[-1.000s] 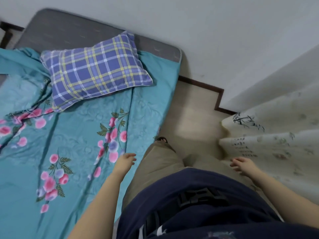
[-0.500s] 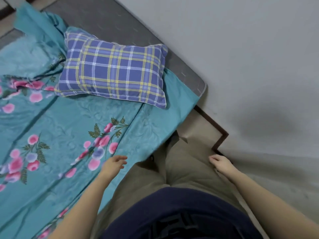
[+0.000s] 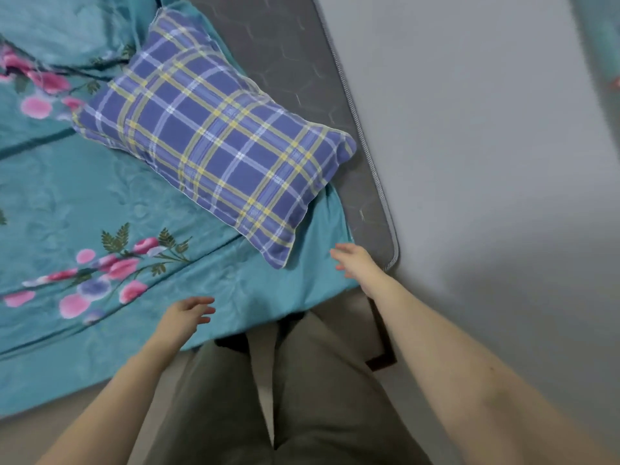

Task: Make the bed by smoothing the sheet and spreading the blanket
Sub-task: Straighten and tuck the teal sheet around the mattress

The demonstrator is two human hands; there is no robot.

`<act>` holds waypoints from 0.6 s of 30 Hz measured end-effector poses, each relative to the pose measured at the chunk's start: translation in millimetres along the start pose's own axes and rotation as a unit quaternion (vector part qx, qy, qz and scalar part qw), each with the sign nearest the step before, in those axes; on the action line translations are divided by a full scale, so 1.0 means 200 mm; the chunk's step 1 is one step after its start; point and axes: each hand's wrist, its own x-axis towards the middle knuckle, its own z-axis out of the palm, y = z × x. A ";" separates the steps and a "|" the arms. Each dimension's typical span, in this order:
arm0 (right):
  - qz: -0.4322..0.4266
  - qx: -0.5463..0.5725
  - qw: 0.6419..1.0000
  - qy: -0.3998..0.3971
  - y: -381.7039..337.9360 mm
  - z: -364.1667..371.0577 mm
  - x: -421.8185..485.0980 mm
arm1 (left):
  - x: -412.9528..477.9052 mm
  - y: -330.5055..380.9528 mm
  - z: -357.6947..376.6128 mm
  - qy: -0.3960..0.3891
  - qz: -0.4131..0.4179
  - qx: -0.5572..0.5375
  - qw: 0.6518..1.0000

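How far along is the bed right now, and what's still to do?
Early on. Done: the pillow lies at the head end. In hand: both hands, left hand and right hand, are open over the near corner of the sheet, gripping nothing. Left: the sheet shows creases, bare mattress shows beside the pillow, and bunched cloth at the far side is unspread.

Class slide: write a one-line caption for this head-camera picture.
Both open hands, left and right, reach toward the teal floral sheet near the plaid pillow.
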 end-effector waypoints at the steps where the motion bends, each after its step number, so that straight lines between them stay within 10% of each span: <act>1: -0.001 0.012 1.000 -0.014 -0.07 0.01 0.06 | 0.02 0.04 0.07 0.003 0.002 -0.019 1.000; 10: 0.086 0.307 0.939 -0.127 -0.67 0.49 0.34 | 0.17 0.02 0.31 0.041 -0.005 -0.118 0.992; 18: -0.103 0.378 0.872 -0.293 -1.43 0.78 0.10 | 0.17 -0.24 0.17 0.103 -0.041 -0.197 0.974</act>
